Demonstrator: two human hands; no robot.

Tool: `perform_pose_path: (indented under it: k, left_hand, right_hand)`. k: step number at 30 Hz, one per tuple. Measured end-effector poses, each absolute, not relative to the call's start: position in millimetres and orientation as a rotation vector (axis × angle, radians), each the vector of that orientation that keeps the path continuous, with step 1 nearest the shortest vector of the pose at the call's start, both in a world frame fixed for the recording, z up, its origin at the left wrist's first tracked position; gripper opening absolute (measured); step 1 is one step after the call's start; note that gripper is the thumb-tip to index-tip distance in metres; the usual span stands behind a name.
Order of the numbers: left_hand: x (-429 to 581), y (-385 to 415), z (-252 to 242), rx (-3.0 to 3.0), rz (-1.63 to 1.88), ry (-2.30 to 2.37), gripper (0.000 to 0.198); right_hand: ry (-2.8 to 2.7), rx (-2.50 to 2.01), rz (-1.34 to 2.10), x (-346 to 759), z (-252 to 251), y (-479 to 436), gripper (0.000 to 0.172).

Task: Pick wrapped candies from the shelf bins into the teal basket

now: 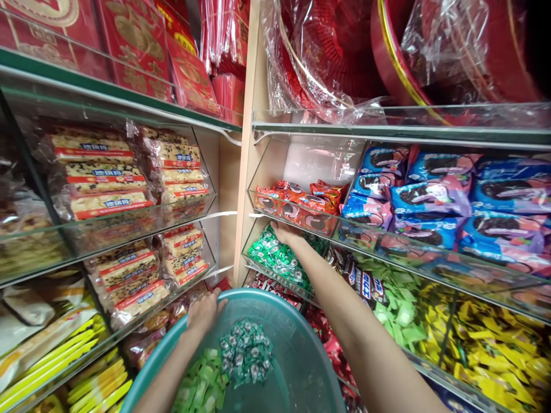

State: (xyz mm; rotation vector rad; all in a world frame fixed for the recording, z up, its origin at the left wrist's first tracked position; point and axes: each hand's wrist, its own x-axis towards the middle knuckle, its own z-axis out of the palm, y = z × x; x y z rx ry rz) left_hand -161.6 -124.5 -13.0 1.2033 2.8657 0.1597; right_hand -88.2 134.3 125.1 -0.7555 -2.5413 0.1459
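My left hand [205,312] is closed around the far left rim of a round teal plastic basket [297,344]. Inside the basket lie a heap of dark green wrapped candies [247,351] and a heap of light green wrapped candies [202,383]. My right hand [286,234] reaches into a glass-fronted shelf bin, at the back of a pile of bright green wrapped candies [278,255]. Its fingers are largely hidden, so I cannot tell whether they hold any.
Red-wrapped snacks [301,198] sit on the glass shelf just above my right hand. Blue-pink packets [430,195] and yellow-wrapped candies [495,338] fill bins to the right. Packaged bars [107,172] are stacked left. A wooden post [246,143] divides the shelves.
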Motion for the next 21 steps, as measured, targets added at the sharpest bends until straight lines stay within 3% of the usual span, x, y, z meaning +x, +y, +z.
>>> perform_pose_path:
  k: [6,21]
  left_hand:
    - [-159,-125,-8,1.177,0.165,2.841,0.034]
    - [-159,-116,-7,1.225,0.197,2.831,0.037]
  right_hand:
    - [-2.692,-0.89,0.098,-84,126,124,0.035]
    - [-2.85,-0.853,-0.069,-51,122,104,0.036]
